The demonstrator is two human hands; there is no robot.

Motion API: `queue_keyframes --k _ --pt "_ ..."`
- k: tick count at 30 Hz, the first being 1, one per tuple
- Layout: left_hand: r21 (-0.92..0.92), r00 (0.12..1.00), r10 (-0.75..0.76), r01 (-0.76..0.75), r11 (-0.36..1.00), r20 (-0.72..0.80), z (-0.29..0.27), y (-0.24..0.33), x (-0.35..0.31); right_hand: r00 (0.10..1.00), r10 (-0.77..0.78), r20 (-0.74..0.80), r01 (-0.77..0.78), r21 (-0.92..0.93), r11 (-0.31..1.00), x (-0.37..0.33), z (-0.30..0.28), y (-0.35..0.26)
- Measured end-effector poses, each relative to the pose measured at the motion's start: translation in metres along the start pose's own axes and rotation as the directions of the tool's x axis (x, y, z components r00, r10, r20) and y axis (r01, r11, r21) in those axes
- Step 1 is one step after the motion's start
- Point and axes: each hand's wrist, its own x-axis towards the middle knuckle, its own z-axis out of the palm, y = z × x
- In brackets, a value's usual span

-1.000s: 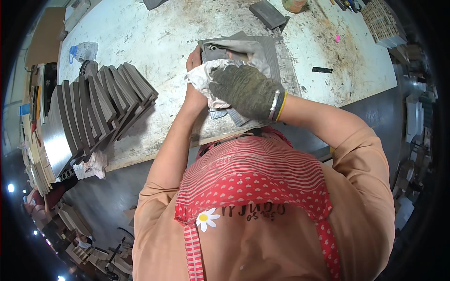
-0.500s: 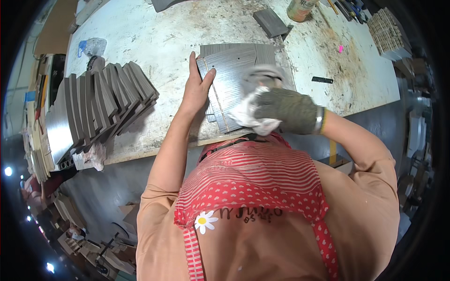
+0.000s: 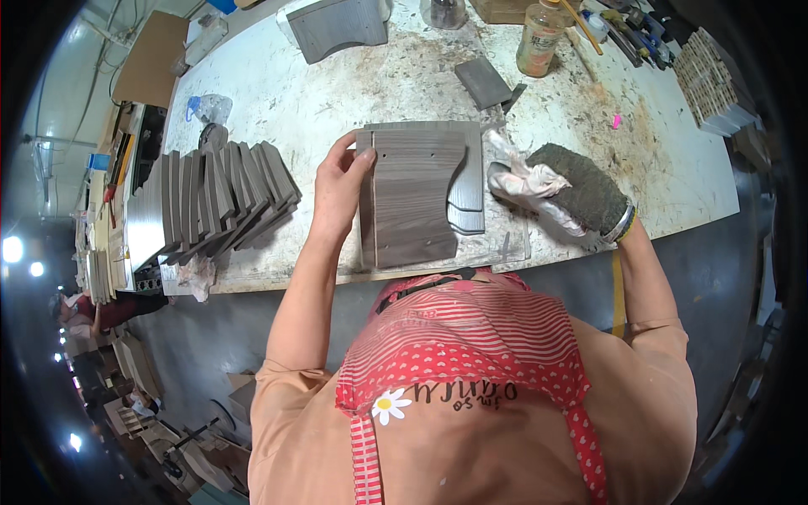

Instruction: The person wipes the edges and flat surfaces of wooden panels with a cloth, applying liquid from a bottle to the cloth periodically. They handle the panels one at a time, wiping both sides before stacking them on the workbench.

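A grey wood-grain panel [image 3: 412,198] with a curved cutout on its right side is in front of me, over another grey panel [image 3: 471,172]. My bare left hand [image 3: 339,187] grips its upper left edge, thumb on top and fingers at the far side. A few small holes and a pale groove show on its face. To the right of the panels, my right hand [image 3: 589,189], in a dark work glove, is closed on a crumpled white rag [image 3: 532,183]. The rag is apart from the panel.
A leaning row of grey panels [image 3: 223,198] stands on the left of the worktable [image 3: 278,101]. At the back are another notched panel [image 3: 337,29], a small grey block [image 3: 482,82] and a drink bottle [image 3: 539,40]. Stacked pale strips [image 3: 715,80] stand at right; a person [image 3: 93,311] is far left.
My right hand has drawn the rag off the panel to the right. The panel has turned straighter under my left hand, its curved cutout now uncovered. My view has shifted, showing more of the table's back.
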Motion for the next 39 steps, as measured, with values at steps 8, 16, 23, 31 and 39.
queue_keyframes --k 8,16,23,31,39 --pt "0.610 0.933 0.262 -0.358 0.707 0.245 0.001 -0.020 0.100 0.786 -0.572 -0.235 0.094 -0.868 0.487 0.022 -0.011 0.037" --pt "0.801 0.936 0.217 -0.349 0.486 0.276 0.026 -0.044 0.102 0.859 -0.511 0.045 0.399 -0.685 0.610 0.100 0.111 -0.019" --pt "0.792 0.930 0.210 -0.367 0.487 0.302 0.023 -0.036 0.102 0.992 0.120 0.038 -0.097 -0.387 0.917 0.080 0.048 0.022" --pt "0.782 0.939 0.214 -0.342 0.520 0.269 0.018 -0.031 0.102 0.901 -0.420 0.110 0.365 -0.714 0.597 0.086 0.116 -0.014" --pt "0.590 0.926 0.261 -0.376 0.715 0.274 0.006 0.011 0.110 0.831 0.110 -0.546 -0.214 -0.129 0.968 0.018 0.041 0.038"
